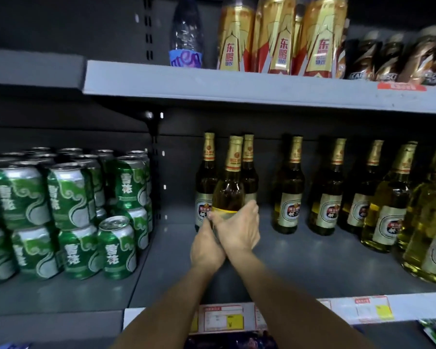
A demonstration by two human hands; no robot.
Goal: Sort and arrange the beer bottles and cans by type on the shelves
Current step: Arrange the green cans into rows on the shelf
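Gripping: both hands wrapped round one beer bottle (228, 187), held upright at the front-left of the middle shelf (300, 250).
Left hand (207, 248): fingers curled round lower body of the bottle, thumb up along its left side, clamped on the glass.
Right hand (239, 230): fingers curled over the label area from the right, clamped on same bottle; overlaps the left hand, wrists crossing close.
Bottle base: hidden by the hands, can't tell if it sits on the shelf or is lifted.
Behind it: two matching gold-neck bottles (208, 182), just beside/behind the held one, partly blocked by it.
To the right: row of same-type bottles (287, 192) w/ gaps between them, running to the frame edge; nearest ones at far right look paler yellow.
To the left: green cans (68, 195) stacked two high on the neighbouring shelf bay, separated by the slotted upright (156, 172); one can (117, 248) stands in front at the stack's right end.
Above: upper shelf (237, 89) w/ clear plastic bottle (186, 34), gold-wrapped bottles (280, 36), dark coffee-type bottles (398, 59) at right.
Below: price tags (222, 318) on the shelf's front edge, under the forearms.
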